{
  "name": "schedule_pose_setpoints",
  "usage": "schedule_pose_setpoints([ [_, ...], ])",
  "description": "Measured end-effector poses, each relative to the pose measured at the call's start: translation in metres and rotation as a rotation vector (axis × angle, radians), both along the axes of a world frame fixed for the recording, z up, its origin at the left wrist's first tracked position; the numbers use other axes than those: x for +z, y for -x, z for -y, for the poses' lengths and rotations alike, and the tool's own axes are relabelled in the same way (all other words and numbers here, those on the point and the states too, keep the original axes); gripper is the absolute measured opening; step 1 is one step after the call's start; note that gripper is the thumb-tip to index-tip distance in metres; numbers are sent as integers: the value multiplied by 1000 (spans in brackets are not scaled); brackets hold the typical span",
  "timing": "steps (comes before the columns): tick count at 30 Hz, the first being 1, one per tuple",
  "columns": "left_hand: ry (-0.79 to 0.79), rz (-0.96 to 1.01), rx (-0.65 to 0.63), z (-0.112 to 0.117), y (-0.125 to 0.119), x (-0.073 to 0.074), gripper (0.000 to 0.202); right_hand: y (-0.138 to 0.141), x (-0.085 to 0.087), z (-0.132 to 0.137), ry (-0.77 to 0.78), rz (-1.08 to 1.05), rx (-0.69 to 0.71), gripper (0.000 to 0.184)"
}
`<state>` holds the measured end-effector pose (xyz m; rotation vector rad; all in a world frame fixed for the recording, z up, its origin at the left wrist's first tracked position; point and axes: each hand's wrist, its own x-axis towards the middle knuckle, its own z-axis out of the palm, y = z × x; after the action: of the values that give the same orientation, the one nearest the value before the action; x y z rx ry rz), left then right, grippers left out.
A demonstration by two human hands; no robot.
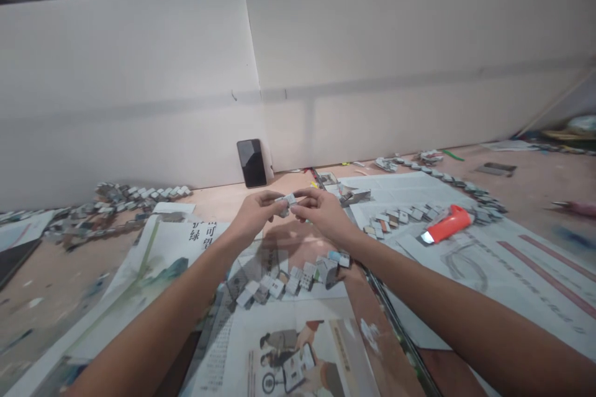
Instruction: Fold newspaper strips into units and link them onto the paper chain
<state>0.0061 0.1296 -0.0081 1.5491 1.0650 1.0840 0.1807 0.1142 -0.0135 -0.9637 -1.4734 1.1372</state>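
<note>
Between my two hands is a small folded paper piece [289, 200], pale with printed marks. The fingertips of my left hand [257, 214] pinch its left side, and those of my right hand [321, 211] pinch its right side. Both hands are raised over the middle of the table, in front of the phone. Below them, a zigzag chain of folded newsprint [292, 280] lies across a newspaper sheet [298, 347]. The piece looks like the links of that chain. My fingers partly cover the held piece.
A black phone [252, 163] leans on the white board [139, 87] behind the table. A red-handled cutter [447, 224] lies on newspaper at right, near another folded chain [405, 216]. Tangled folded chains [116, 205] lie at left. A dark metal edge [395, 329] runs beside my right forearm.
</note>
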Motion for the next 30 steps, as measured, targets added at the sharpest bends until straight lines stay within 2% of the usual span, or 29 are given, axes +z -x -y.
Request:
schedule_pose_setpoints([
  [2, 27, -22, -25, -5, 5, -7, 38, -4, -6, -3, -33, 104, 30, 32],
  [5, 105, 146, -22, -13, 14, -17, 45, -6, -15, -5, -134, 344, 55, 34],
  [8, 149, 362, -22, -20, 23, -28, 32, -5, -17, -1, -242, 595, 180, 18],
  [12, 198, 519, 8, -29, 35, -40, 24, -6, 0, 9, -271, 643, 421, 14],
  [14, 206, 549, 26, -32, 39, -45, 23, -13, 15, 13, -211, 696, 482, 18],
  [16, 207, 556, 30, -35, 41, -47, 23, -23, 28, 15, -131, 799, 542, 30],
  [18, 212, 558, 30, -37, 42, -49, 22, -32, 36, 18, -46, 868, 607, 36],
  [24, 215, 552, 30, -34, 41, -47, 23, -36, 34, 17, 63, 728, 715, 17],
  [27, 206, 528, -6, -27, 36, -43, 25, -37, 39, 9, 37, 641, 684, 12],
  [30, 197, 495, -78, -19, 25, -39, 29, -40, 42, -1, 69, 466, 606, 10],
])
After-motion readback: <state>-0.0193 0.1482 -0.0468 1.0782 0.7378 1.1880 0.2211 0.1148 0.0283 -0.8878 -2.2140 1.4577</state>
